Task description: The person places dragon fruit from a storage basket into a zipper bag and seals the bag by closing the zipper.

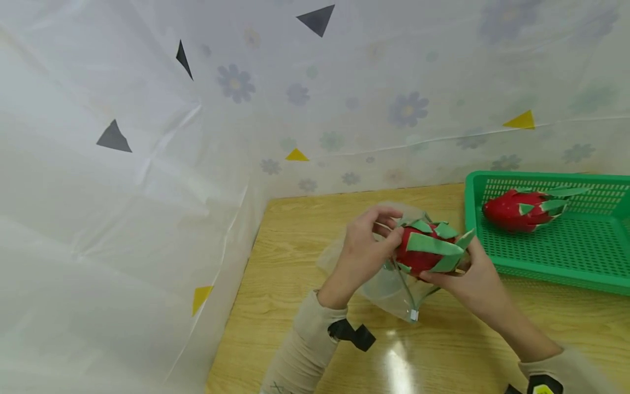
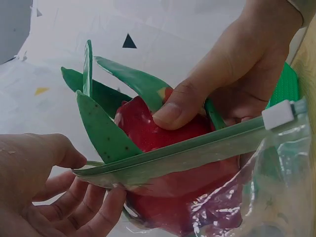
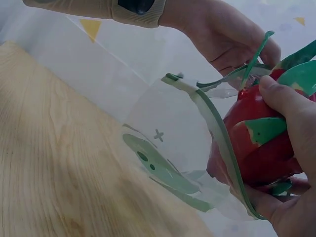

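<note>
A red dragon fruit [image 1: 428, 257] with green leafy scales is partly inside the mouth of a clear zip bag [image 1: 384, 290]. My right hand [image 1: 479, 284] grips the fruit, its thumb pressing on the red skin in the left wrist view. At the other side of the opening, my left hand [image 1: 361, 254] pinches the green-edged rim between thumb and fingers. A white slider [image 2: 278, 114] sits at one end of the zip. The fruit's lower part [image 2: 182, 207] shows through the plastic; its leaf tips stick out above the rim. A green print [image 3: 158, 160] marks the bag.
To the right stands a green plastic basket [image 1: 551, 271] with another dragon fruit [image 1: 512, 212] lying in it. The wooden table [image 1: 275, 273] meets a pale floral sheet [image 1: 354, 109] at the back and a white sheet [image 1: 162, 230] at the left.
</note>
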